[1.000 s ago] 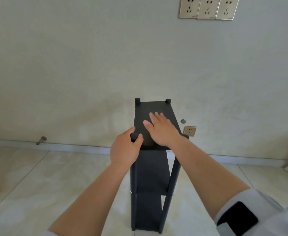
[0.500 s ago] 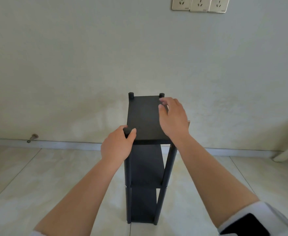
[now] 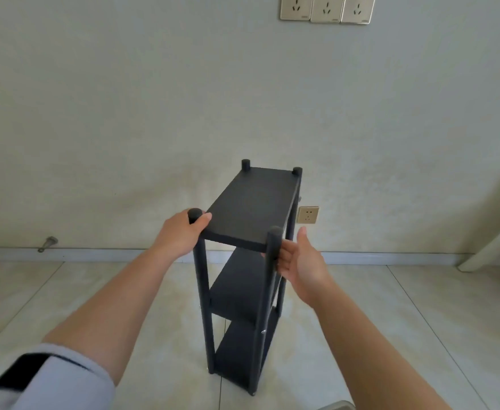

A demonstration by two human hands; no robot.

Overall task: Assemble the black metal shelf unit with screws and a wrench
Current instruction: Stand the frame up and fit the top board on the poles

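black metal three-tier shelf unit (image 3: 251, 214) upright; i see left hand (image 3: 180, 232) gripping near-left post, right hand (image 3: 299, 258) loosely cupping near-right post.

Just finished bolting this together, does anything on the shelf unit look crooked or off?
Nothing stands out. The black shelf unit stands upright on the tiled floor, its three shelves look level, and all four post tops show. The left hand grips one near post.
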